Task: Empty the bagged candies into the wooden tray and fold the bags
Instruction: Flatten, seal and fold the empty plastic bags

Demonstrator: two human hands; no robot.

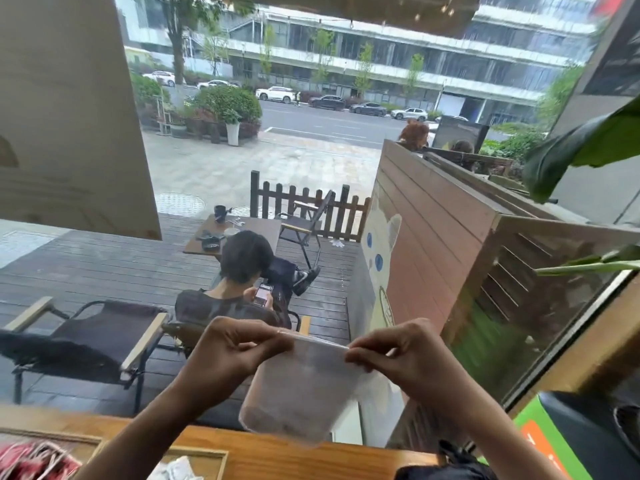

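Head view, looking out over a wooden counter (304, 452) through a window to a deck and street. Both hands are raised in front of the glass, holding one clear plastic bag (304, 393) between them. The left hand (235, 348) pinches the bag's top left corner, fingers curled and thumb pressed against them. The right hand (405, 355) pinches the top right corner in the same way, fingers bent inward and closed on the plastic. The bag's top edge is stretched in a line from one hand to the other, and the rest of the bag hangs down below both hands, its bottom edge just above the counter. The bag is blurred and see-through; whether anything is inside it cannot be told. Below the left forearm, at the bottom of the view, lies a wooden tray (221, 457) on the counter, with white wrapped pieces (176, 469) inside it. Further left of that arm, at the bottom corner, is a red and white patterned thing (34, 462), too blurred to name. Beyond the hands, outside the glass, a person (239, 282) sits with their back to the camera, looking at a phone, with a folding chair (104, 341) to the left of the left hand.
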